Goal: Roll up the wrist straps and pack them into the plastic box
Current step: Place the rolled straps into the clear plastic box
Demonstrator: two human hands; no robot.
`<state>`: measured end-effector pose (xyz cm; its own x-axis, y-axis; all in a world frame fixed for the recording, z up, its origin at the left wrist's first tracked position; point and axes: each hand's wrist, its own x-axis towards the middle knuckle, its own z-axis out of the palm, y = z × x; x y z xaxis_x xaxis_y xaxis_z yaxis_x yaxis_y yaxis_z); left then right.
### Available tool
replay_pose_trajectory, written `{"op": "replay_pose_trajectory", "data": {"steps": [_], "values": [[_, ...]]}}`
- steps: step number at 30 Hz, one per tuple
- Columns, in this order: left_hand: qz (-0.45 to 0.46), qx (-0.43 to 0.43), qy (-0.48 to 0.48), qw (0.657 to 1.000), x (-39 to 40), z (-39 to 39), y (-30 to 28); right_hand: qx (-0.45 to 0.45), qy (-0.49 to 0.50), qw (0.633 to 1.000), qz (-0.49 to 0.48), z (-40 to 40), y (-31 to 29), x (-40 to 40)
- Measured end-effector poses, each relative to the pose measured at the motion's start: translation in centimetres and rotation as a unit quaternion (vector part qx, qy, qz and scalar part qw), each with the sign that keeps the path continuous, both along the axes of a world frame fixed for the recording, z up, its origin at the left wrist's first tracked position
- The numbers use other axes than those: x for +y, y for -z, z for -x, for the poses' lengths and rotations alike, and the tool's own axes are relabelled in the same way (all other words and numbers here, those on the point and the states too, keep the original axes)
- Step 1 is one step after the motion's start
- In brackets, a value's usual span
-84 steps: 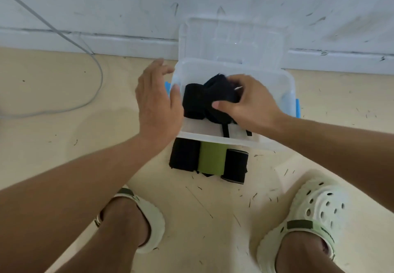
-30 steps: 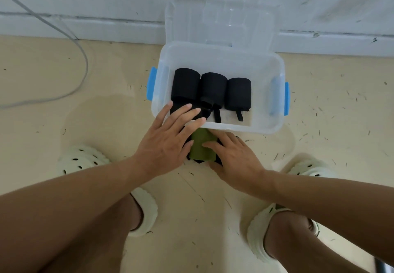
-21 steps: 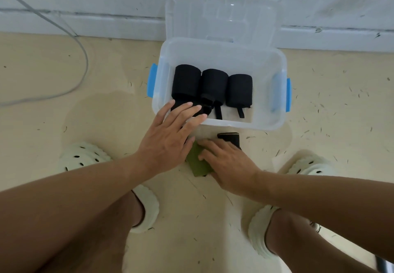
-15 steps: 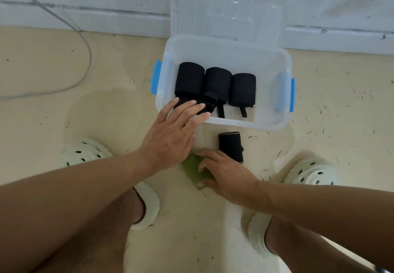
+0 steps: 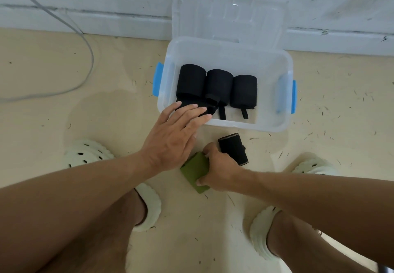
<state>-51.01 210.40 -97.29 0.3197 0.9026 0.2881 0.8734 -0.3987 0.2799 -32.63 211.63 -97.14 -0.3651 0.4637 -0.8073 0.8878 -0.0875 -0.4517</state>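
- Head view: right hand point(image 5: 219, 169) grips the soft, light olive-green rolled fabric wrist strap point(image 5: 195, 171) on the floor, near the clear plastic box point(image 5: 283, 119).
- Left hand point(image 5: 170, 138), fingers straight, rests on the box's near rim.
- Grasp the roll around its girth; it likely unrolls if loosened.

place: indoor room, likely home | evidence: beige floor point(image 5: 106, 123), white baseboard point(image 5: 106, 23), loose cable point(image 5: 89, 59)

left hand point(image 5: 170, 138) flat, fingers straight, right hand point(image 5: 217, 169) seemingly curled, gripping
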Motion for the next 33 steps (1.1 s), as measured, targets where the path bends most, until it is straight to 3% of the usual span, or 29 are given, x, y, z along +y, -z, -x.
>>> {"op": "replay_pose_trajectory", "data": {"steps": [7, 13, 16, 19, 23, 27, 33], "values": [[0.001, -0.027, -0.002, 1.000, 0.6, 0.3, -0.4, 0.056, 0.008, 0.998, -0.013, -1.2, -1.6, -1.2], [0.039, -0.109, -0.191, 0.975, 3.5, 1.2, -1.5, 0.203, 0.071, 0.964, -0.157, -3.8, -9.6, 0.3], [0.078, -0.118, -0.213, 0.967, 4.1, 1.5, -1.2, 0.238, 0.134, 0.928, -0.254, -4.0, -12.4, 4.5], [0.095, -0.130, -0.203, 0.966, 3.9, 1.2, -1.1, 0.162, 0.119, 0.938, -0.282, -4.1, -12.4, 9.7], [0.108, -0.138, -0.212, 0.961, 3.8, 0.9, -1.5, 0.040, -0.041, 0.973, -0.224, -4.1, -8.8, 12.7], [0.110, -0.129, -0.208, 0.963, 3.7, 0.8, -1.7, 0.007, -0.162, 0.964, -0.209, -3.0, -6.4, 13.6], [0.114, -0.121, -0.212, 0.963, 3.9, 0.8, -1.7, 0.015, -0.157, 0.972, -0.172, -3.2, -5.7, 14.9]]}}
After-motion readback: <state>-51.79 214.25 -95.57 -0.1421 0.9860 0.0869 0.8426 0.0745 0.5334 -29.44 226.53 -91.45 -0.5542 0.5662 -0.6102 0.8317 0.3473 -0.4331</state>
